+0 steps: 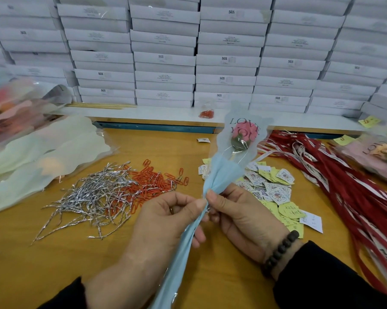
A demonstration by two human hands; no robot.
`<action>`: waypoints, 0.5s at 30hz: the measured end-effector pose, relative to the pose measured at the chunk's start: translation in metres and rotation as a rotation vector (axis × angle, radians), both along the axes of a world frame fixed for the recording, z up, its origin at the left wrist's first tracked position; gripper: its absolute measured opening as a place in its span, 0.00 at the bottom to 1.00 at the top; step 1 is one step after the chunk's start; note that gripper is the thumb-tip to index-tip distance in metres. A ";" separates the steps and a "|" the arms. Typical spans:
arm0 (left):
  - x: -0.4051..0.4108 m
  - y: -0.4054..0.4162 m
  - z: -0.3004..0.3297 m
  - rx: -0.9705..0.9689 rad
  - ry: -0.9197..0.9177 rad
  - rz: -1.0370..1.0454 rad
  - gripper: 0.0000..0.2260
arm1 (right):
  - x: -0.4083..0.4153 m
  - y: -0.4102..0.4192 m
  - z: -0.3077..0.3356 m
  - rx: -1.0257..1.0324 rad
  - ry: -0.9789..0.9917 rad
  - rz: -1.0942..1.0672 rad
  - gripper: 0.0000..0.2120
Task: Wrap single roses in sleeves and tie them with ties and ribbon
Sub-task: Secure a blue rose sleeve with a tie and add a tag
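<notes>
A pink rose (246,133) sits inside a pale blue sleeve (221,172) printed LOVE YOU, held up over the wooden table. My left hand (163,221) and my right hand (237,210) both pinch the gathered neck of the sleeve, thumbs nearly touching. A thin silver tie shows as a glint between my fingers at the neck. A heap of silver twist ties (94,195) lies left of my hands. Red ribbons (348,181) spread across the right side.
Orange paper clips (156,181) lie beside the ties. Small printed tags and yellow notes (270,188) sit right of my hands. Empty sleeves (43,148) are stacked at left, a wrapped rose (379,155) at far right. White boxes (165,59) wall off the back.
</notes>
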State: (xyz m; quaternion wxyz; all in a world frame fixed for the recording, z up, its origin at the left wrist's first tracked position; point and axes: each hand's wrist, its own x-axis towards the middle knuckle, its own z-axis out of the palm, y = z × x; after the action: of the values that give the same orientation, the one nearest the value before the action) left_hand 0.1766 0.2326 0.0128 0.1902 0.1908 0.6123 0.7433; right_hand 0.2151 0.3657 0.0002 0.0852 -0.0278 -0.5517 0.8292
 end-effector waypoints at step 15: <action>-0.014 -0.006 0.006 -0.062 0.040 0.020 0.09 | -0.008 -0.001 0.003 0.193 -0.015 -0.130 0.13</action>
State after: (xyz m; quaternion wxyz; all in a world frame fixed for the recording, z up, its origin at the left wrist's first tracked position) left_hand 0.1630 0.2271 0.0186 0.1762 0.1934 0.6405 0.7220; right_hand 0.2075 0.3644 0.0029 0.1368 -0.0616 -0.6266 0.7648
